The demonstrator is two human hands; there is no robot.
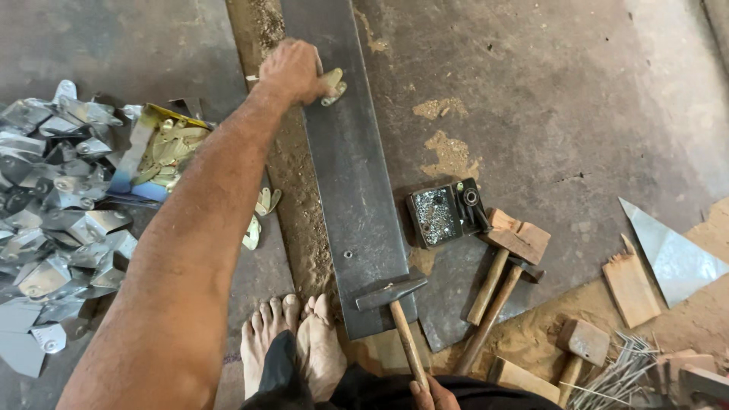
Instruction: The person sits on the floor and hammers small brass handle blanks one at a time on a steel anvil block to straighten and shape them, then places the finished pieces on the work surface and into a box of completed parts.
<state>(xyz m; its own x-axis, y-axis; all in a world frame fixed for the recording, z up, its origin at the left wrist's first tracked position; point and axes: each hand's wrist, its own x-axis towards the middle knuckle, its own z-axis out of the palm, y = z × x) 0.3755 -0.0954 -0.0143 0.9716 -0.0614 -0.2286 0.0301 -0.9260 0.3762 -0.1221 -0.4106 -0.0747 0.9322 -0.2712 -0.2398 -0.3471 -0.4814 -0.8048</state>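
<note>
My left hand (292, 70) reaches far forward and is closed on a small brass-coloured metal piece (332, 86), pressing it onto a long dark steel plate (357, 190) that lies on the floor. At the bottom edge, my right hand (431, 395) grips the wooden handle of a steel hammer (395, 300), whose head rests on the near end of the plate. My bare feet (292, 345) sit just left of the plate's near end.
A pile of bent sheet-metal pieces (53, 212) lies at left beside a box of brass pieces (163, 148). Right of the plate sit a small metal box of rivets (437, 216), wooden mallets (509, 258), wood blocks (630, 288), a triangular sheet offcut (672, 254) and wire rods (623, 372).
</note>
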